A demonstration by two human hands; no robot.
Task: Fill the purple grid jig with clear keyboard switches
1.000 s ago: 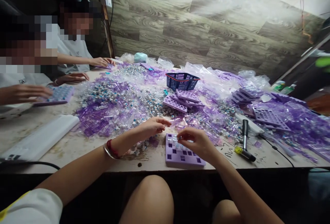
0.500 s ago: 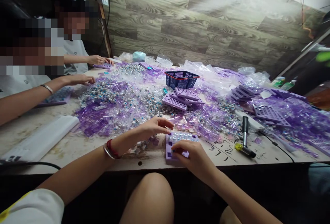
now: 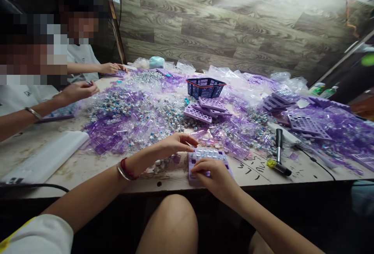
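A light purple tray (image 3: 193, 181) with square holes lies at the table's near edge, and rows of clear small cube-like pieces (image 3: 206, 153) fill its far part. My left hand (image 3: 179, 143) hovers at its far left corner, thumb and fingers apart, with nothing visible between them. Over the tray's near left part is my right hand (image 3: 214, 174), its fingertips pinched together and pointing down at the holes. Whatever those fingertips hold, if anything, is hidden. Part of the tray is covered by this hand.
Loose white-and-blue pieces and purple clear plastic parts (image 3: 108, 131) are heaped mid-table. Behind stand a dark basket (image 3: 206, 87) and stacked purple trays (image 3: 201, 113). A hammer-like tool (image 3: 279, 149) lies right, a white lamp-like bar (image 3: 49, 154) left. Two co-workers sit left, one hand (image 3: 78, 91) raised.
My right hand's fingertips have shifted slightly left and down on the tray. My left hand has barely moved. The nearer co-worker's hand has drawn back from the heap.
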